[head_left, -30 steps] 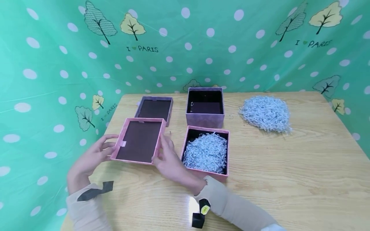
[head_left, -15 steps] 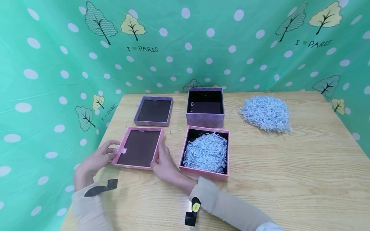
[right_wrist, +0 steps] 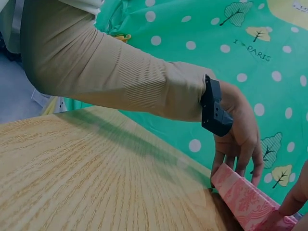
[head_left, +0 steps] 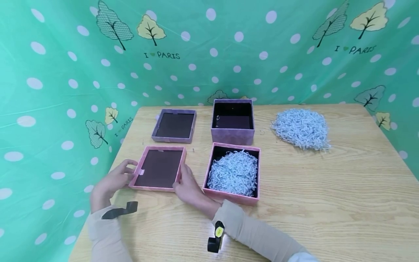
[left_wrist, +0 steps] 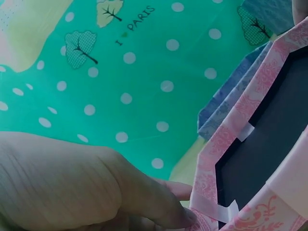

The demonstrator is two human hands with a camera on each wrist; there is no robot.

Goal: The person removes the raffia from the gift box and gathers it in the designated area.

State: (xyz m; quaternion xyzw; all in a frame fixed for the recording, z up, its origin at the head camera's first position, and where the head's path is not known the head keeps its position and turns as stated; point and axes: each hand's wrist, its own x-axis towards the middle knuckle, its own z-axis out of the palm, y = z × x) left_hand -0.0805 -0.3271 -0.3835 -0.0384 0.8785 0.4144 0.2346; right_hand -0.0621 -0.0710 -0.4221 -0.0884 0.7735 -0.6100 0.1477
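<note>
A pink box lid (head_left: 160,168), inner side up with a dark lining, lies low at the table's left part; I cannot tell whether it fully touches the wood. My left hand (head_left: 112,179) holds its left side, the thumb pressing near a corner of the pink patterned rim (left_wrist: 219,144) in the left wrist view. My right hand (head_left: 190,187) grips the right side, thumb toward the near corner. In the right wrist view the left hand (right_wrist: 240,130) shows fingers against the lid's far end. Beside the right hand stands a pink box (head_left: 230,197) holding blue shredded paper (head_left: 233,173).
Behind the pink lid lies a purple lid (head_left: 174,125), also lining up. A purple box (head_left: 232,136) with a dark inside stands behind the pink box. At the back right sits a loose heap of blue shredded paper (head_left: 300,129). A green dotted cloth (head_left: 209,69) hangs around the wooden table (head_left: 327,196).
Both hands have lowered the pink lid toward the table and nearer to me, uncovering the purple lid's front edge. In the last half second it has shifted slightly right and nearer.
</note>
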